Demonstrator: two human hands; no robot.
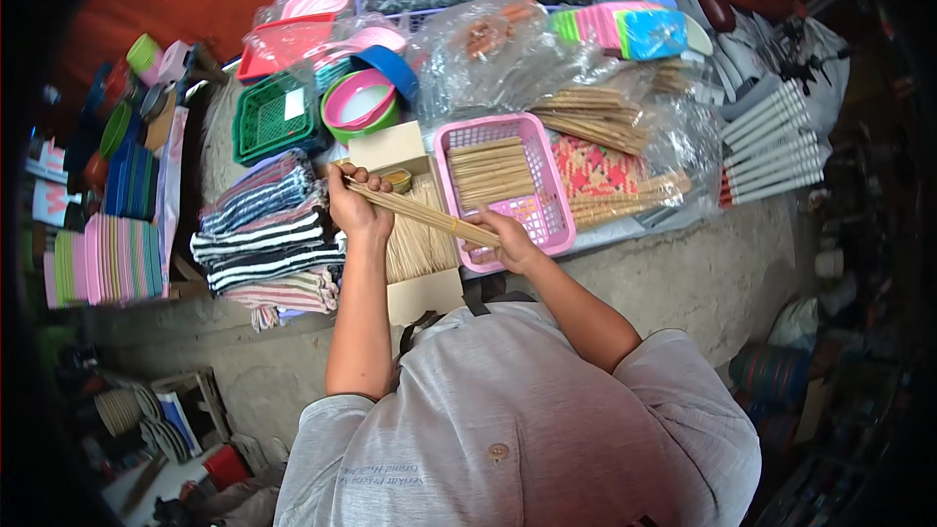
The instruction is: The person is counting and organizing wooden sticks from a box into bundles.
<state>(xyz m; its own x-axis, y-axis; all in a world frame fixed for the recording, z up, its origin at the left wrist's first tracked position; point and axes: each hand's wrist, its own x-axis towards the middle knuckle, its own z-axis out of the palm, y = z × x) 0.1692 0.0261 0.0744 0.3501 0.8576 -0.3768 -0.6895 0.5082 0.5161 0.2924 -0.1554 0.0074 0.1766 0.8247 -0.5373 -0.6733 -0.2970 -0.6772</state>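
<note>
A bundle of thin wooden sticks [421,214] lies across both palms, with a yellow band around it towards its right end. My left hand [360,203] holds the left end, palm up. Around the right end, my right hand [504,240] has its fingers curled. Beneath the bundle is an open cardboard box [423,296] of loose pale sticks [419,245], with a small oval-topped item [399,179] at its far end. To the right stands a pink plastic basket [561,216] holding several stick bundles [492,172].
Folded striped cloths [271,234] are stacked at left. Behind them sit a green basket [272,117] and nested pink and green bowls [360,99]. Plastic-wrapped stick bundles [593,117] lie right of the pink basket, before white rods [772,143]. A concrete ledge [659,249] runs along the front.
</note>
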